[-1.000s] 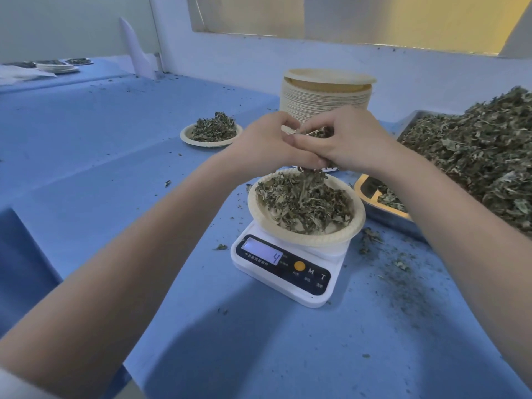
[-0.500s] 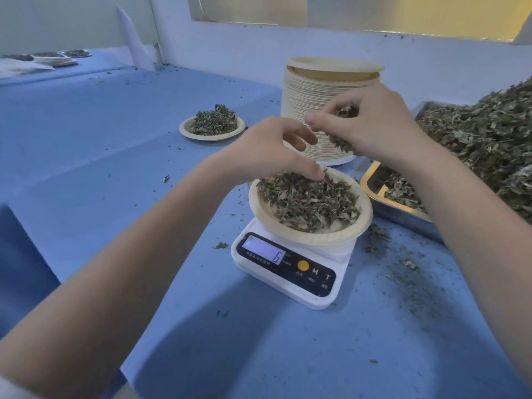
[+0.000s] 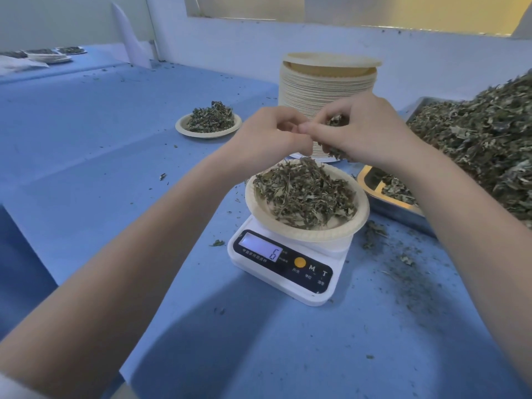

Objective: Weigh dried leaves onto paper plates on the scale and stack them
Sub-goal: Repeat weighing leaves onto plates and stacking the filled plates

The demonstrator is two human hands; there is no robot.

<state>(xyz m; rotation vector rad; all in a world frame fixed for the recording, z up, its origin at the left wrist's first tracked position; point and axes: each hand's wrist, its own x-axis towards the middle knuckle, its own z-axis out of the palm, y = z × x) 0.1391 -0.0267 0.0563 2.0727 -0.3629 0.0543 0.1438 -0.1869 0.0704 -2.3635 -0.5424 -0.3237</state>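
A white digital scale (image 3: 283,266) stands in the middle of the blue table, its display reading 6. A paper plate (image 3: 342,226) heaped with dried leaves (image 3: 305,194) sits on it. Both hands hover just above the plate's far rim, fingertips meeting. My right hand (image 3: 362,131) holds a small bunch of dried leaves in its curled fingers. The curled fingers of my left hand (image 3: 267,133) reach into that bunch, and what they pinch is hidden.
A tall stack of empty paper plates (image 3: 325,90) stands behind the hands. A metal tray (image 3: 391,208) heaped with loose dried leaves (image 3: 483,139) fills the right side. A filled plate (image 3: 208,129) sits at the left back. More filled plates (image 3: 49,54) lie far left. Crumbs litter the table.
The left hand rose from the leaves on the plate back up to the right hand. The display went from 4 to 6 and has stayed there.
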